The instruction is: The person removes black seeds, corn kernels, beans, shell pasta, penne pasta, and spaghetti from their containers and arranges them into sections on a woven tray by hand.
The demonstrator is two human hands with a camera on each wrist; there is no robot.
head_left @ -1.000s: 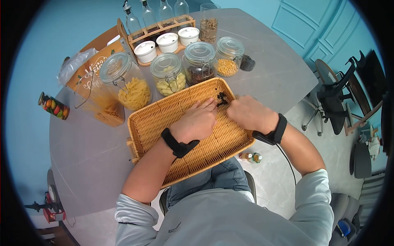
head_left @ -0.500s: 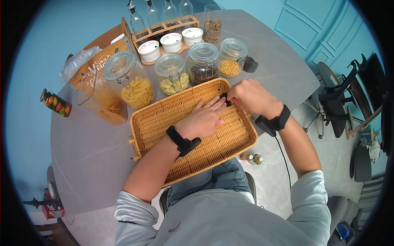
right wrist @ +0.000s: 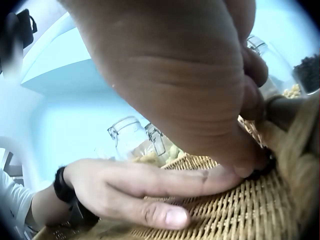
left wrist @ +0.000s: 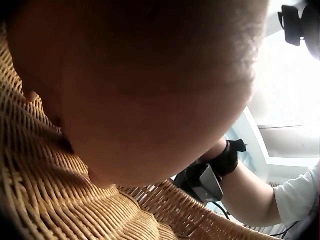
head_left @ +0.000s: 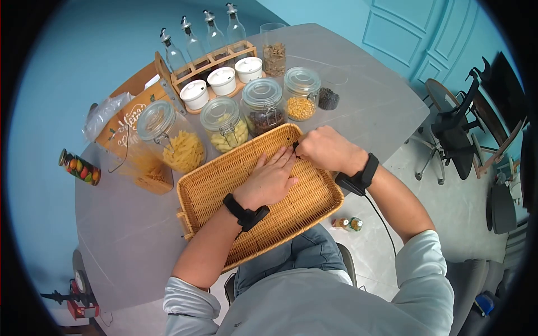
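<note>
A shallow wicker basket [head_left: 305, 193] lies tilted at the table's front edge, over the person's lap. Inside it, the left hand [head_left: 266, 182] rests flat with its fingers straight, pointing to the far right corner. The right hand [head_left: 330, 148] is at that corner, its fingers curled down and its thumb against them. Small black pieces [right wrist: 259, 174] show at its fingertips in the right wrist view, right beside the left fingertips; it pinches at them, and the fingers hide most of them.
Behind the basket stand clip-top jars of penne [head_left: 182, 151], pale shell-like pasta [head_left: 228, 137], dark dried pieces [head_left: 264, 120] and corn kernels [head_left: 301, 108]. A glass of black grains [head_left: 329, 99] is at their right. Further back is a wooden rack [head_left: 216, 59] with bottles and white pots.
The right hand has closed in over the black pieces at the corner, hiding more of them. The left hand has slid beside it, fingers flatter. The head view has shifted slightly.
</note>
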